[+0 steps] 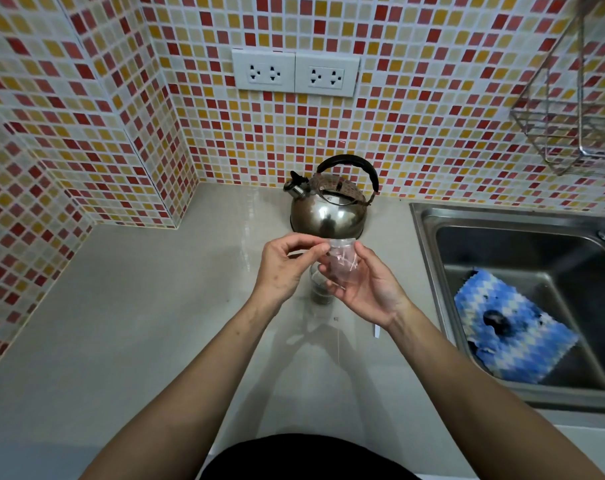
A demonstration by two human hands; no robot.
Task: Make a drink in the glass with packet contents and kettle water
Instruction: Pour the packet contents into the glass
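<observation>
A small clear plastic packet (pixel 342 259) is held above the counter by both hands. My left hand (pixel 287 268) pinches its top left edge with thumb and fingertips. My right hand (pixel 367 289) cups the packet from below and the right. Directly beneath the hands stands a clear glass (pixel 320 292) with dark contents at its bottom; my hands hide its rim in part. Behind them, a shiny steel kettle (pixel 328 209) with a black handle stands near the wall, spout to the left.
A steel sink (pixel 429 237) lies to the right with a blue-and-white cloth (pixel 512 327) in it. A small white scrap (pixel 376 330) lies on the grey counter (pixel 138 323). Wall sockets (pixel 296 72) sit above; a wire rack (pixel 571 109) hangs top right.
</observation>
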